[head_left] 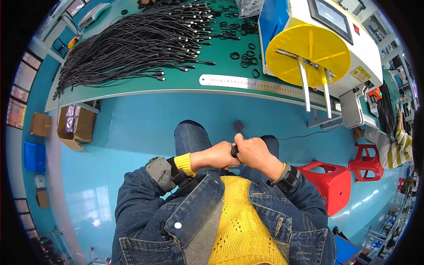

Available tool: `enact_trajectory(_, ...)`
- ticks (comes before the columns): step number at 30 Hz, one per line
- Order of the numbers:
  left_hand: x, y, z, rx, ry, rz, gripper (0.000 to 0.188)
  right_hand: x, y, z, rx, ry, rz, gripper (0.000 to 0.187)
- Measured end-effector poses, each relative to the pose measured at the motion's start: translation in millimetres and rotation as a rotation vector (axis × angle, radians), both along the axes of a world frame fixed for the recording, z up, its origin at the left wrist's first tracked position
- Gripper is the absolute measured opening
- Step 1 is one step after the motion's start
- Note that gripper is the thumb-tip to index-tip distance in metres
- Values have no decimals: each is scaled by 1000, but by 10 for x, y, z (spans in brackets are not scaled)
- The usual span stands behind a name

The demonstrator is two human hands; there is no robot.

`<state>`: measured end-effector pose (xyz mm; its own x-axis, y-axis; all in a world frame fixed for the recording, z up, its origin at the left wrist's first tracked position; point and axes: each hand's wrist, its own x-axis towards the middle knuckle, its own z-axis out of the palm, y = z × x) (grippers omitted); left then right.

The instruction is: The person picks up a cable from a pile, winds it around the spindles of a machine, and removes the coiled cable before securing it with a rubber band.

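Above my lap, both hands meet around a small bundle of black cable (234,151), wound in tight loops. My left hand (217,156) is closed against one side of it. With the thumb up, my right hand (253,152) grips the other side. The fingers cover most of the bundle, so its ends are hidden. Just beyond my hands, a small dark grey square thing (238,126) shows; I cannot make out its kind. On the green table (145,87) lies a large spread of loose black cables (132,46) with light-coloured plugs.
A steel ruler (247,83) lies along the table's front edge, near scattered black rings (247,59). To the right stands a white and yellow machine with a yellow disc (289,48) and protruding metal rods. Red stools (329,185) and a person in stripes (393,150) are further right.
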<state>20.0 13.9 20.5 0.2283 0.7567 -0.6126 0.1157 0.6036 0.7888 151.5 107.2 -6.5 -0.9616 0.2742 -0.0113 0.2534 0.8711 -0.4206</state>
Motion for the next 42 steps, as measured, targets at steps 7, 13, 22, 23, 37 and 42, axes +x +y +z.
enact_trajectory(7, -209, -156, -306, 456, -53, 305, 15, -352, 11, 111, -393, 317, 21, 22)
enact_trajectory(13, -340, -233, -427, 135, -272, 403, 11, -700, 23, 131, -156, -139, 94, 28)
enact_trajectory(22, -622, -202, -193, 145, -468, 706, 8, -1162, 1266, 342, 509, 351, -456, 17)
enact_trajectory(23, -655, -166, -173, 180, -492, 717, 8, -1243, 1366, 284, 504, 350, -451, 17)
enact_trajectory(37, -681, 105, -43, 531, -685, 639, 20, -1068, 1181, 580, -1645, 508, -589, 11)
enact_trajectory(42, -545, 224, -44, 534, -686, 790, 18, -633, 695, 626, -1753, 288, -336, 11)
